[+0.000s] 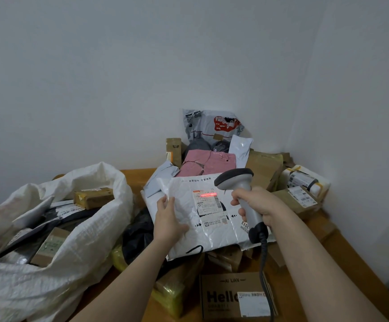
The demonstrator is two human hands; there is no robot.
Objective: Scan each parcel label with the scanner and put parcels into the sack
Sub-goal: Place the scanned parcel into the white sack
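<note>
1. On the wooden table (328, 238), over a heap of cardboard boxes and bags, a white parcel (212, 231) is held with its label (206, 203) facing up.
2. The parcel's left edge is gripped by the left hand (168, 220), with the thumb laid across the top face and the fingers curled at the crumpled border.
3. The scanner (237, 182) is grasped by its handle in the right hand (258, 204), the fingers wrapped fully round it. Its head is aimed at the label, just to the label's right.
4. A red scan line (208, 194) is cast across the upper part of the label.
5. A dark cable (263, 259) is seen hanging from the base of the handle.
6. The sack (91, 231) is set open at the left of the table, with several boxes and flat parcels lying inside.
7. A pink parcel (207, 162) is piled behind the white one. A brown box (223, 296) printed "Hello" is placed nearest the camera.
</note>
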